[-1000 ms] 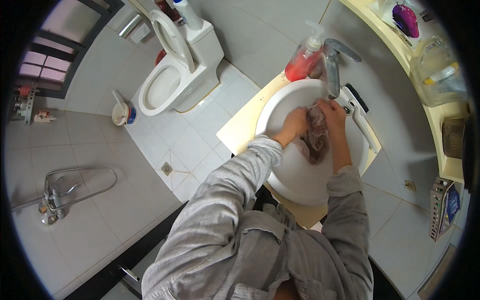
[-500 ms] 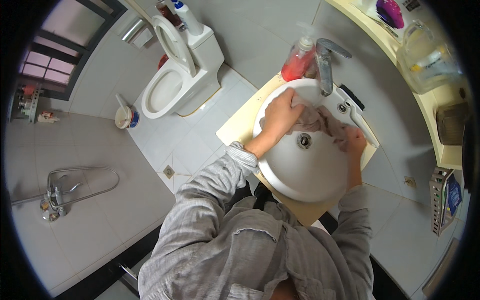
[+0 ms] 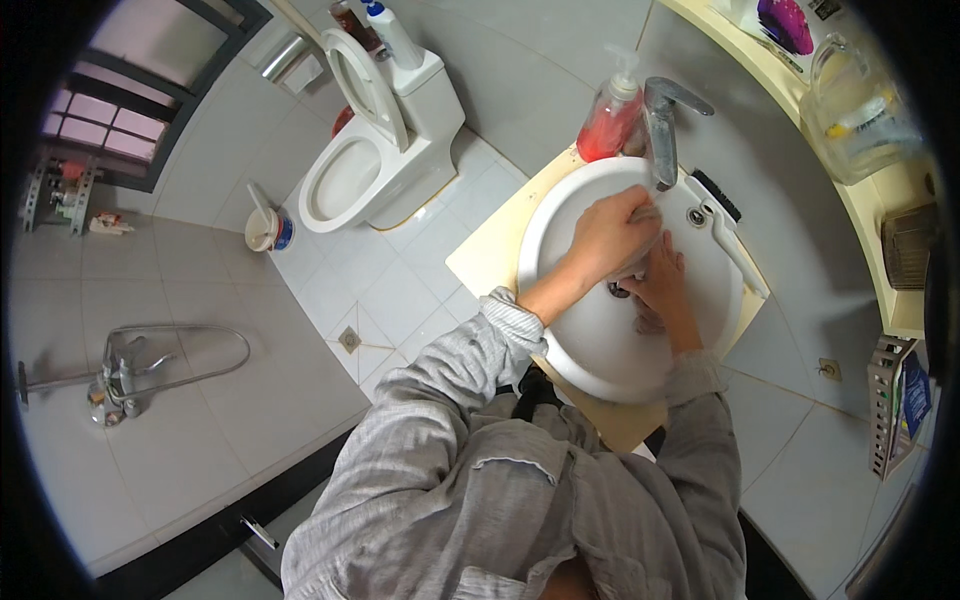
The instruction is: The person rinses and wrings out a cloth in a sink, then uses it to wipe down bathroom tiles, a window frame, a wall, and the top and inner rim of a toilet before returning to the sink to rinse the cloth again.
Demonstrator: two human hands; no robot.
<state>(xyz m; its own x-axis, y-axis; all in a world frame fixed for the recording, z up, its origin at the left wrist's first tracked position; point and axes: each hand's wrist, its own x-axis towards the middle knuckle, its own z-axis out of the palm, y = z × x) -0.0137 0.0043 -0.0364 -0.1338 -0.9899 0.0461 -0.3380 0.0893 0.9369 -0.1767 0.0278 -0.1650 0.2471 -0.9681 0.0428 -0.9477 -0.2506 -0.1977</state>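
Over the white washbasin (image 3: 575, 350), my two hands meet around a wet greyish-pink cloth (image 3: 648, 322). My left hand (image 3: 610, 235) is closed in a fist on one part of it, just below the tap (image 3: 661, 140). Against it from the right presses my right hand (image 3: 665, 287), its thumb toward the drain and its fingers upward, gripping the cloth. A bit of cloth hangs out under the right palm. Most of the cloth is hidden by the hands, and the drain is partly covered.
A pump bottle of red liquid (image 3: 608, 125) stands left of the tap. A black-bristled brush with a white handle (image 3: 735, 250) lies on the basin's right rim. A curved cream shelf (image 3: 845, 215) borders the right side. The toilet (image 3: 415, 150) stands at the far left.
My hands were apart with the cloth stretched between them. Now they have come together, the left moving right and the right moving left, and the cloth is bunched up.
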